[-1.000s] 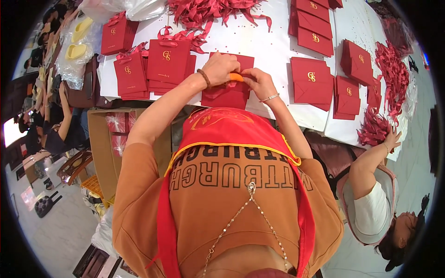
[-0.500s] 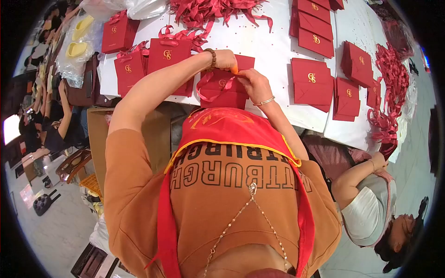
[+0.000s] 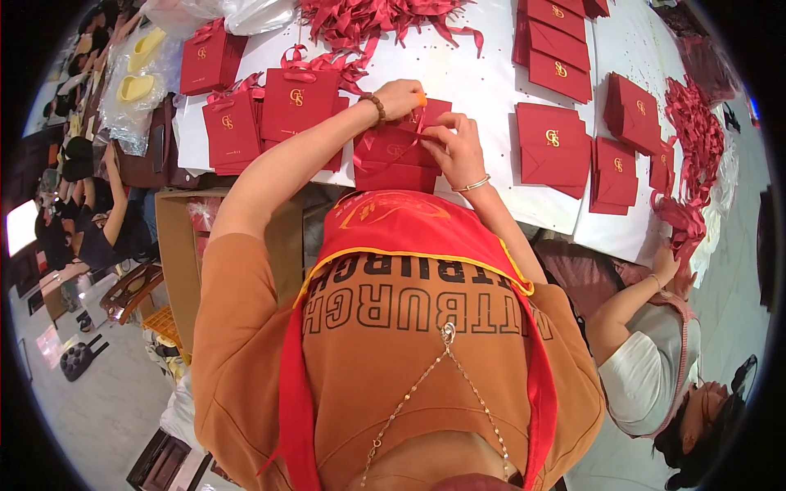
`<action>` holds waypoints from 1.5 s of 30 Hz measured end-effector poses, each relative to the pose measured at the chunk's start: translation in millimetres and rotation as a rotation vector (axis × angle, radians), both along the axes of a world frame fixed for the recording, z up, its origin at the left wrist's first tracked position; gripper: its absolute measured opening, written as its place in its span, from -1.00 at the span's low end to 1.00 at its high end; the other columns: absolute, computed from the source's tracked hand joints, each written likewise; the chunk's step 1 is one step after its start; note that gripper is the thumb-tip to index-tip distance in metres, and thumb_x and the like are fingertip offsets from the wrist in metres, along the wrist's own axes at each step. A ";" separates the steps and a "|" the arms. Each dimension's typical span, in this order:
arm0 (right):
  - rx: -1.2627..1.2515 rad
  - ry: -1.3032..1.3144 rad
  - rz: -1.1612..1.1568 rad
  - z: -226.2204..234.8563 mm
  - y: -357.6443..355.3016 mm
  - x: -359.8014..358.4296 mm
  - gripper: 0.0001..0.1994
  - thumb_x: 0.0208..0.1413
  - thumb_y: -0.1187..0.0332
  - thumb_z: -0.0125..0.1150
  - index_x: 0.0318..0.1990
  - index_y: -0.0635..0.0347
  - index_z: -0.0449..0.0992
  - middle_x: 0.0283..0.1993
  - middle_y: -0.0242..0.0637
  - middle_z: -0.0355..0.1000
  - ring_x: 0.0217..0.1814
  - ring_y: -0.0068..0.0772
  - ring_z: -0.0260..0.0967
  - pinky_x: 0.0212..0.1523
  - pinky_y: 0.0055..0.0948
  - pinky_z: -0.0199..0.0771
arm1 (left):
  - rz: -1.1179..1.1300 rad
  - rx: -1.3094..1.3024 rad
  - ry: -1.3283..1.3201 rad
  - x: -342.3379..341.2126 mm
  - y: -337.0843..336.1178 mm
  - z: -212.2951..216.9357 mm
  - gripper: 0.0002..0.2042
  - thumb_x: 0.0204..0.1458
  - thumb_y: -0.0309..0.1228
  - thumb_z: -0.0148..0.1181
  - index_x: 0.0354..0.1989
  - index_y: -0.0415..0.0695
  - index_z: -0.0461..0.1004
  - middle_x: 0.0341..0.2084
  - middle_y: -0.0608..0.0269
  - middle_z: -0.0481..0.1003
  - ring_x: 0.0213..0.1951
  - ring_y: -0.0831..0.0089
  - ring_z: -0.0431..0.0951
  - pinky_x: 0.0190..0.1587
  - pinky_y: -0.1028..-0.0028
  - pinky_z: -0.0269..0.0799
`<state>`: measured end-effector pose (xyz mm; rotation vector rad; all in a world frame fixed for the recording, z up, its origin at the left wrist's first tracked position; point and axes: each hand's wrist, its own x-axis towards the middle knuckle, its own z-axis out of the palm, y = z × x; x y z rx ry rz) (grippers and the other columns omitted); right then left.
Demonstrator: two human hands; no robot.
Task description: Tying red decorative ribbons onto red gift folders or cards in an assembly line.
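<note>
Right in front of me a red paper gift bag (image 3: pixel 396 176) lies flat near the table's front edge, with a red ribbon (image 3: pixel 377 170) looped over its face. My left hand (image 3: pixel 399 101), with a brown bead bracelet at the wrist and an orange cover on one finger, is closed at the bag's far edge, where the ribbon runs up to its fingertips. My right hand (image 3: pixel 458 151), wearing a thin bangle, pinches the ribbon between thumb and forefinger just above the bag. The exact hold of the left fingers is partly hidden.
Ribboned red bags (image 3: pixel 300 102) stand at left. Loose red ribbons (image 3: pixel 385 20) lie at the far side. Stacks of flat red bags (image 3: pixel 552 147) sit at right, beside another ribbon heap (image 3: pixel 694 139). A co-worker's hand (image 3: pixel 665 266) touches that heap. A cardboard box (image 3: pixel 176 262) is below left.
My left hand has shifted slightly up and right, and my right fingers are raised more. The ribbon loop is drawn up toward both hands. The co-worker's hand moved down and released nothing visible.
</note>
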<state>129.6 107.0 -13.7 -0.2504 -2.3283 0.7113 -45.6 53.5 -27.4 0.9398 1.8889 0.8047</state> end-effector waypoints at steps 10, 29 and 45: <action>-0.745 -0.446 0.300 -4.1 6.6 14.5 -0.82 -0.05 0.54 0.15 -0.25 0.23 0.37 -0.47 -0.44 0.33 -0.47 -0.68 0.26 -0.50 -0.64 0.28 | 0.321 0.176 -0.102 -39.2 15.2 37.8 -0.88 -0.08 -0.44 0.02 -0.42 -0.22 0.43 -0.60 0.31 0.39 -0.69 0.59 0.30 -0.68 0.57 0.15; -1.771 0.162 0.011 -32.5 36.5 2.3 -0.76 0.04 0.34 -0.03 -0.11 0.08 0.30 -0.13 -0.28 0.34 -0.14 -0.41 0.31 -0.16 -0.40 0.35 | 0.601 0.231 -0.621 47.8 -34.8 -7.6 -0.62 0.00 -0.51 0.04 0.02 -0.23 0.16 -0.27 0.06 0.38 -0.24 0.43 0.45 -0.22 0.50 0.44; -1.150 -0.039 -0.234 -27.9 31.6 6.7 -0.57 0.12 0.02 -0.10 -0.13 0.24 0.36 -0.28 -0.39 0.33 -0.24 -0.55 0.22 -0.16 -0.55 0.21 | 0.203 -0.275 0.861 -71.2 28.7 -22.8 -0.72 -0.04 -0.30 -0.06 -0.15 -0.11 0.33 -0.19 -0.02 0.37 -0.17 0.02 0.42 -0.18 0.13 0.34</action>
